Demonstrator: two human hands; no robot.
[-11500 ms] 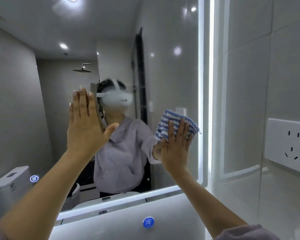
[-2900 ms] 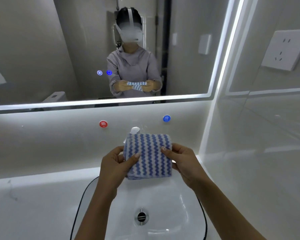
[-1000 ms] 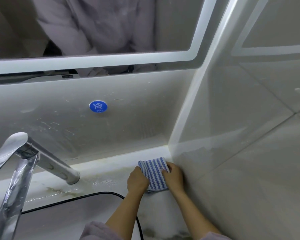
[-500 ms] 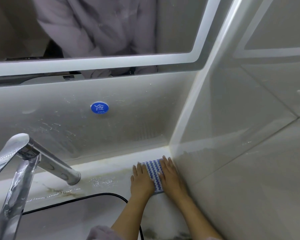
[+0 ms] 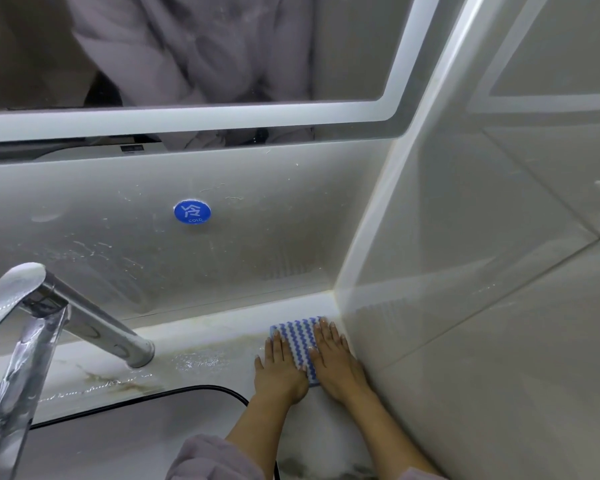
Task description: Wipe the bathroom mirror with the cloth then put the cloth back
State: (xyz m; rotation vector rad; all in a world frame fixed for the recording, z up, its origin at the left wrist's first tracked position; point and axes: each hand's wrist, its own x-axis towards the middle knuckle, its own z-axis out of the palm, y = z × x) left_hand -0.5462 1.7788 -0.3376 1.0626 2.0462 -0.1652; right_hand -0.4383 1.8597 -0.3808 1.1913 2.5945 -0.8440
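Straight fingers (image 5: pixel 326 332) of the left hand (image 5: pixel 279 370) and the right hand (image 5: pixel 335 365) lie flat on the folded blue-and-white cloth (image 5: pixel 298 336), pressing it down without gripping it. The cloth rests on the counter (image 5: pixel 208 341) in the back corner, just beside the side wall (image 5: pixel 465 306). With the mirror (image 5: pixel 222 46) above untouched, wiping looks finished and the cloth seems returned; probably only lifting the hands away remains.

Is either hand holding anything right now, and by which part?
Nothing is gripped. The left hand and right hand lie flat, fingers straight, on top of the folded cloth resting on the counter in the corner.
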